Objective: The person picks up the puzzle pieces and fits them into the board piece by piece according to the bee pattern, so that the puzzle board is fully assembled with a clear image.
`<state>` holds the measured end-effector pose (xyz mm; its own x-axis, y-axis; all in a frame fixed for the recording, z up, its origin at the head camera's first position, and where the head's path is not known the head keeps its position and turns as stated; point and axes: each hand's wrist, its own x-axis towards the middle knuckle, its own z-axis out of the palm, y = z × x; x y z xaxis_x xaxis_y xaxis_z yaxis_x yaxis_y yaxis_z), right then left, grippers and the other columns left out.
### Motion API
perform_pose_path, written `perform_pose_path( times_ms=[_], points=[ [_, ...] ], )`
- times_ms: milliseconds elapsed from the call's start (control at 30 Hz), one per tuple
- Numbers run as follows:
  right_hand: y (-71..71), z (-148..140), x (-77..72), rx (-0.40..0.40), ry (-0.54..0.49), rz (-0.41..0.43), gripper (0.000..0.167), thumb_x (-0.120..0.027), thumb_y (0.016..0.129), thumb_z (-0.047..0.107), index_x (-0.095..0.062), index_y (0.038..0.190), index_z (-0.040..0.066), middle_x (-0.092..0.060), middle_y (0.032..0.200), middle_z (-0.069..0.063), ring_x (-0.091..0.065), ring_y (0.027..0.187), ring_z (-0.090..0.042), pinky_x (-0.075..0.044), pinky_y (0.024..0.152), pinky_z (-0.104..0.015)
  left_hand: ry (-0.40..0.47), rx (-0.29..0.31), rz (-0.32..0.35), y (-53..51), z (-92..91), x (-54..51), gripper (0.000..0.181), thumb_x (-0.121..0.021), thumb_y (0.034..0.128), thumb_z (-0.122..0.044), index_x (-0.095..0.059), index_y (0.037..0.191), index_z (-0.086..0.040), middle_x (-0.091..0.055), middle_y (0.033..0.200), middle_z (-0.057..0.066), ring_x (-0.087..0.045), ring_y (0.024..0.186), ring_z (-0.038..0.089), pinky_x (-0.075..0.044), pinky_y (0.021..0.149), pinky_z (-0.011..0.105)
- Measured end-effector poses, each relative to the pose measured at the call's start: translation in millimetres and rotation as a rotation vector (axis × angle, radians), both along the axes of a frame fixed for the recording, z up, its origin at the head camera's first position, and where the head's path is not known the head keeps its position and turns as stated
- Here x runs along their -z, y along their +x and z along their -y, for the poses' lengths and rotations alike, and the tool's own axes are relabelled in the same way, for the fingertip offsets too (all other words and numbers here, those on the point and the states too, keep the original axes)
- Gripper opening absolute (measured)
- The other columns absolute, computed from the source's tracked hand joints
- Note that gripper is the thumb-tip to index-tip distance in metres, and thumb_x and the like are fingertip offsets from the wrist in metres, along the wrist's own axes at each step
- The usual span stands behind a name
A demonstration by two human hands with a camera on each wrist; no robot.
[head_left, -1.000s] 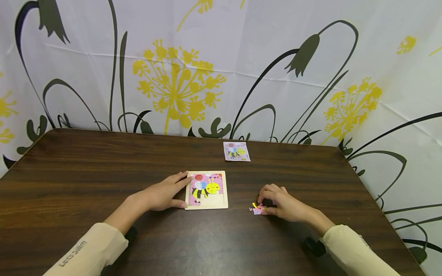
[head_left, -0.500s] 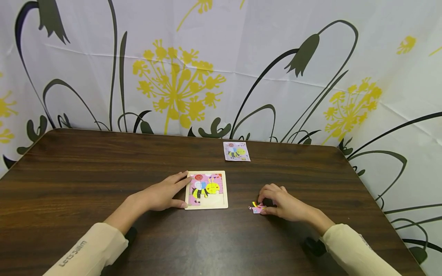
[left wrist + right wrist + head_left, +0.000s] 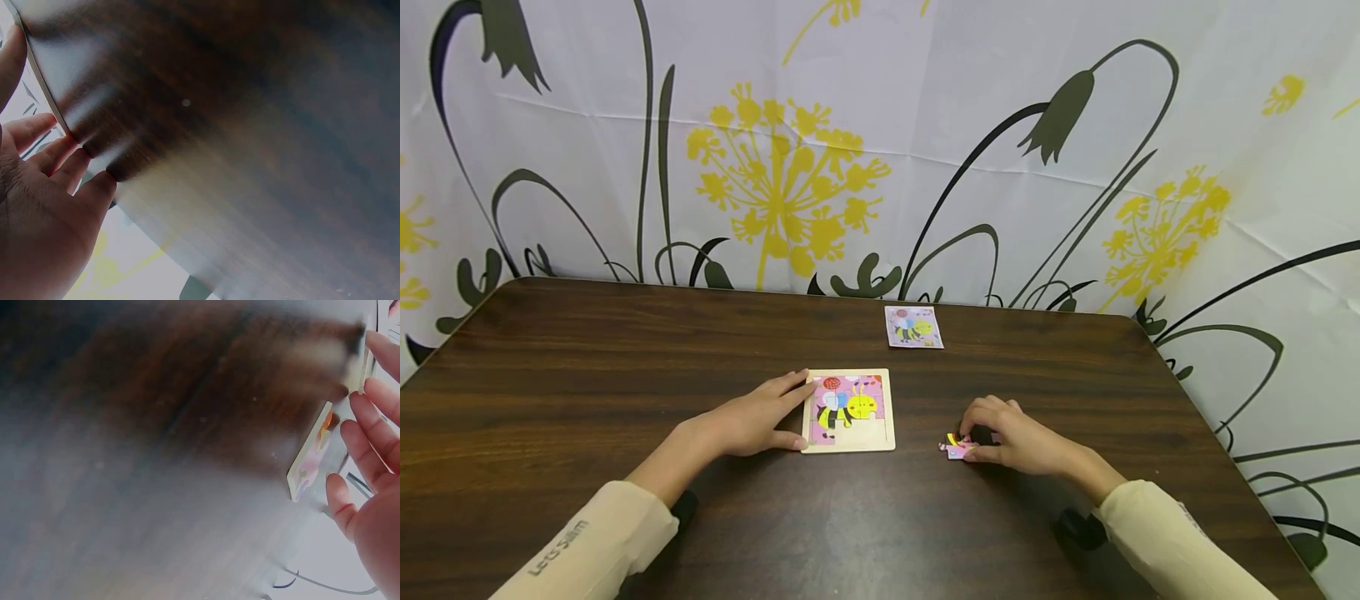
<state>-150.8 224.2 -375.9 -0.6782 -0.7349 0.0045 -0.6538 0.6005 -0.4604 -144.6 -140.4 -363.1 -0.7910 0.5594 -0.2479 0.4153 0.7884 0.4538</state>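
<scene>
A square wooden jigsaw puzzle tray lies on the table, partly filled with pieces of a bee picture; bare wood shows at its lower right. My left hand rests along its left edge, fingers extended and thumb by the lower corner. To the right, my right hand pinches at a puzzle piece with thumb and forefinger, low over the tabletop. Pink, yellow and black show on it; the fingers hide part. The right wrist view has one loose piece lying flat beside the fingertips, and another pale edge beneath them.
A printed bee picture card lies near the back of the dark wooden table. Behind the table's far edge hangs a white curtain with flower prints.
The pieces at my right hand have shifted and turned slightly, and the fingers have moved a little with them. My left hand and the tray stay in place.
</scene>
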Motion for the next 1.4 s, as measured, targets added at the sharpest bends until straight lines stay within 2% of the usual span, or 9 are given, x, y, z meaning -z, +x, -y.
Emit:
perform_pose_path(
  times_ms=[267, 800, 1400],
  points=[
    [-3.3, 4, -3.8, 0.005, 0.007, 0.020, 0.018, -0.071, 0.081, 0.022, -0.060, 0.093, 0.015, -0.055, 0.091, 0.009, -0.048, 0.089, -0.014, -0.029, 0.073, -0.033, 0.006, 0.002, -0.004, -0.1, 0.3, -0.6, 0.080, -0.065, 0.0820, -0.038, -0.028, 0.142, -0.001, -0.018, 0.147, 0.023, -0.017, 0.133, 0.041, -0.024, 0.101, 0.054],
    [-8.8, 14, -6.1, -0.001, 0.004, -0.014, 0.019, -0.072, 0.080, 0.023, -0.060, 0.092, 0.014, -0.055, 0.089, 0.009, -0.049, 0.089, -0.012, -0.030, 0.074, -0.033, -0.016, 0.010, -0.003, -1.6, -0.9, -0.9, 0.080, -0.064, 0.0824, -0.039, -0.026, 0.143, -0.002, -0.016, 0.148, 0.022, -0.015, 0.134, 0.040, -0.023, 0.101, 0.054],
    [-14.5, 45, -11.2, -0.016, -0.013, -0.048, 0.020, -0.071, 0.080, 0.022, -0.060, 0.093, 0.012, -0.055, 0.089, 0.007, -0.051, 0.089, -0.013, -0.032, 0.075, -0.033, -0.018, 0.007, -0.001, -0.7, -1.2, -0.9, 0.079, -0.064, 0.0828, -0.038, -0.027, 0.143, -0.002, -0.016, 0.148, 0.022, -0.015, 0.134, 0.040, -0.023, 0.101, 0.054]
  ],
)
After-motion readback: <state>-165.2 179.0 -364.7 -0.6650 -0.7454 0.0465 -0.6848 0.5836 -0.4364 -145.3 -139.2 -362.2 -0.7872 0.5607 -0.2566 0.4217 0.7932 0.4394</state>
